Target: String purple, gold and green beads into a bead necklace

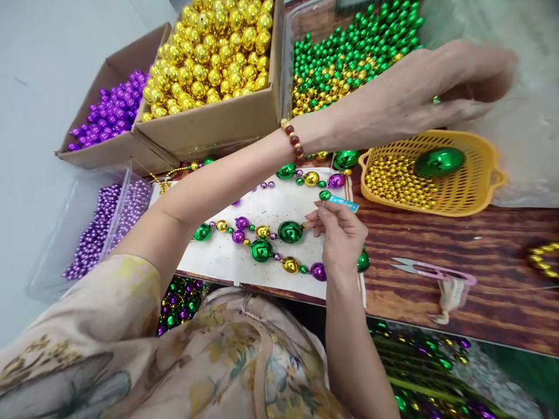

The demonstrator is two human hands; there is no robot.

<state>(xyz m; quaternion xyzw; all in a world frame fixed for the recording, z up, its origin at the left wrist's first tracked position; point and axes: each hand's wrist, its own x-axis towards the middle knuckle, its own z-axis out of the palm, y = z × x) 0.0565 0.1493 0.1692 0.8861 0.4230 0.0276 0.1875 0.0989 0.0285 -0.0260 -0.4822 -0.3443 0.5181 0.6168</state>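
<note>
My right hand (343,235) is closed in a pinch over the white sheet, at the end of a bead string beside a big green bead (290,231). A small green bead (324,195) sits just above its fingertips, by a blue label (343,202). The string of green, gold and purple beads (262,251) lies in a loop on the sheet (209,256). My left hand (467,87) is stretched across to the right, above the yellow basket, wearing a beaded bracelet (292,141). Its fingers are blurred and bent towards the thumb; anything between them is hidden.
Boxes of purple beads (111,110) and gold beads (213,58) stand at the back left. A clear bin of green beads (362,35) is behind. The yellow basket (476,201) holds small gold beads and one large green bead. Pink-handled thread snips (437,270) lie at right.
</note>
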